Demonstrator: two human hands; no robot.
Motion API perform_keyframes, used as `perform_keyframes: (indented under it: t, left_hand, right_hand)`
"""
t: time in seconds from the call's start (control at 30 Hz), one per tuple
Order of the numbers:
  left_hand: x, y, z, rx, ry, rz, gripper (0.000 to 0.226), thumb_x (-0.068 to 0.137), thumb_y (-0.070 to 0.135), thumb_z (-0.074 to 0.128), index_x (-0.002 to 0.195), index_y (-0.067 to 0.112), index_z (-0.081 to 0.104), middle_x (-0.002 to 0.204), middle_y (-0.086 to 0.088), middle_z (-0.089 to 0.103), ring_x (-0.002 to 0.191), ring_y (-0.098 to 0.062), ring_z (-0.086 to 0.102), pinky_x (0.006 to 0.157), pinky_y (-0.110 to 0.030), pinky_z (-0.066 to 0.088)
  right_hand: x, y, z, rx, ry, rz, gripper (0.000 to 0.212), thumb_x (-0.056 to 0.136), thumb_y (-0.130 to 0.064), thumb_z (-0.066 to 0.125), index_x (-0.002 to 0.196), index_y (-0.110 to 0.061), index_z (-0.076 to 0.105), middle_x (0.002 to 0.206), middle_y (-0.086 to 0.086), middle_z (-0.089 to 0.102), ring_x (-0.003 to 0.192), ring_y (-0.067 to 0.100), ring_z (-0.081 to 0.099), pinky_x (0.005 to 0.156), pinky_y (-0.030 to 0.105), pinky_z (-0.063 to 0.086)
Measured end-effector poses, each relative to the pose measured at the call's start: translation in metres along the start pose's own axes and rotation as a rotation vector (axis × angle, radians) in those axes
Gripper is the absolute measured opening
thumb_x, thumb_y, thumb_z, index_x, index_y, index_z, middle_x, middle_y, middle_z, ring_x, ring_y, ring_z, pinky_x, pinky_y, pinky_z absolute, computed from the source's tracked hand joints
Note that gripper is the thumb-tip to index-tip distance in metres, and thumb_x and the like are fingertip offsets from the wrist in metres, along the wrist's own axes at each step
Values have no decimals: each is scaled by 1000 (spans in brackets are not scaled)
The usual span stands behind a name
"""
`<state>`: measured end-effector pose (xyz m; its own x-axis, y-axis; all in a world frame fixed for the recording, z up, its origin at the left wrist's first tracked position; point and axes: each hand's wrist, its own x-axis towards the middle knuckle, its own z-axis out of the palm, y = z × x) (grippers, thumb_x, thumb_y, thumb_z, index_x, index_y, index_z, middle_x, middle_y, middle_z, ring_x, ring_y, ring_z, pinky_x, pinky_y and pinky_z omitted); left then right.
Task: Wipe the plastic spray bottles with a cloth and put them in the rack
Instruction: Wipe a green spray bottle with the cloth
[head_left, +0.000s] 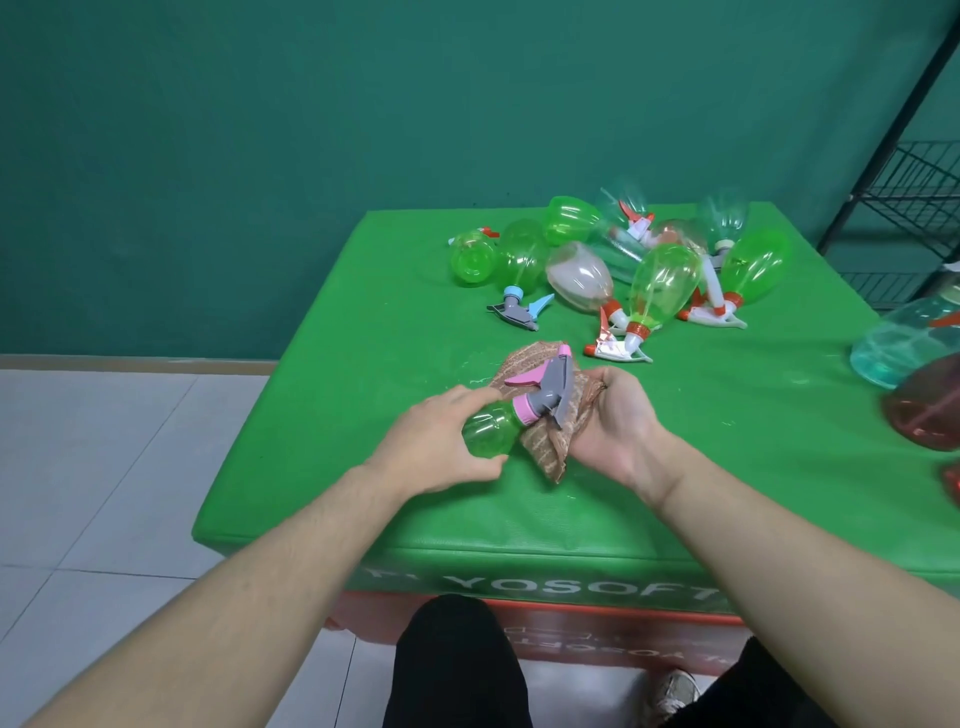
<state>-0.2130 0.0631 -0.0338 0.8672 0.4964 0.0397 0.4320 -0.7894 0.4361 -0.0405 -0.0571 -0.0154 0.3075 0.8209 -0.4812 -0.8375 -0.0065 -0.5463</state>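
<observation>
Left hand grips green spray bottle round its body, above green mat; pink-grey nozzle points up-right. Right hand clutches brown cloth, bunched against the nozzle. Both forearms angle inward. Bottle pile lies farther back; black wire rack far right.

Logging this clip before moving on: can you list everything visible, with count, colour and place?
held spray bottle: one, green with pink-grey trigger, over the table's near middle
cloth: one, brown patterned, under the trigger head
bottle pile: about ten, green, clear and pinkish, lying at the table's far side
edge bottles: at least two, bluish and reddish, right edge, cut off
table: one, green padded top
rack: one, black wire, far right
left hand: grip on the held bottle's body
right hand: holds the cloth
</observation>
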Motion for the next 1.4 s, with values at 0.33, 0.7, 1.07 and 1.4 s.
perform_keyframes:
  t: [0.33, 0.7, 1.07, 1.4]
  left_hand:
    - [-4, 4, 6, 69, 32, 27, 80, 82, 55, 72, 152, 36, 37, 140, 12, 52, 117, -4, 47, 101, -21, 38]
    - [0, 8, 7, 80, 44, -18, 79, 82, 54, 72, 151, 36, 38, 140, 10, 53, 116, -7, 49, 98, -22, 40]
    - [7, 17, 8, 76, 76, -219, 83, 79, 51, 75, 152, 37, 36, 131, 0, 57, 94, -20, 64, 81, -34, 57]
    - [11, 24, 3, 76, 90, -246, 80, 80, 51, 73, 150, 34, 38, 115, 5, 57, 87, -11, 62, 64, -27, 51]
  right_hand:
    - [-6, -2, 0, -64, 20, -15, 56, 107, -33, 20, 131, 2, 56, 123, 28, 67, 124, 36, 59, 104, 53, 47]
    - [1, -1, 6, -32, 94, -60, 57, 104, -30, 20, 129, 5, 57, 121, 32, 67, 118, 40, 62, 105, 56, 46]
    - [-21, 11, 2, -174, 183, -302, 41, 108, -27, 27, 117, -4, 60, 112, 22, 72, 103, 33, 66, 98, 51, 53]
    - [-37, 1, -14, -158, 166, -163, 36, 108, -29, 39, 119, -2, 60, 105, 20, 75, 97, 32, 72, 93, 50, 55]
